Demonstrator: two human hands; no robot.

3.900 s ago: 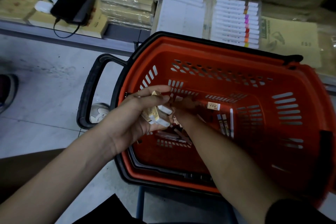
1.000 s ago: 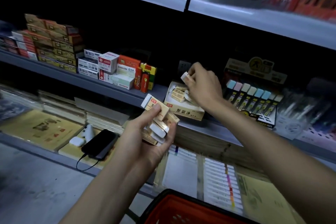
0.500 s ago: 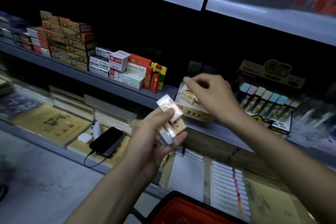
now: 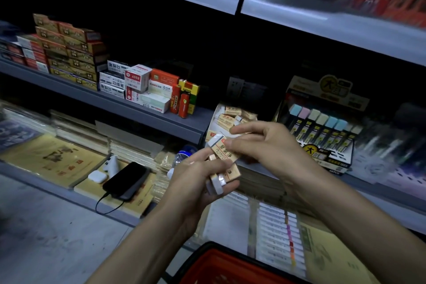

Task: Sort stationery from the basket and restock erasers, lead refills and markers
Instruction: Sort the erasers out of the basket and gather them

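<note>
My left hand [image 4: 196, 182] holds a small stack of beige-sleeved erasers [image 4: 227, 174] in front of the middle shelf. My right hand [image 4: 265, 143] has come back to that stack, its thumb and fingers pinching the top eraser [image 4: 220, 148]. Just behind the hands, an open eraser box [image 4: 228, 115] sits on the shelf with several erasers lying in it. A display of lead refills [image 4: 322, 131] with pastel caps stands to the right of it. The orange basket [image 4: 221, 267] shows only its rim at the bottom edge.
Stacked small boxes [image 4: 138, 83] and lighters [image 4: 183, 104] fill the shelf to the left. On the lower ledge lie a black phone on a cable [image 4: 126, 180], white earbuds [image 4: 98, 176], paper pads and a marker set [image 4: 279, 235]. Another shelf [image 4: 322, 18] hangs overhead.
My right hand left the eraser box and came down to the stack in my left hand, taking hold of the top eraser. Before that, both hands rose from the basket to the shelf.
</note>
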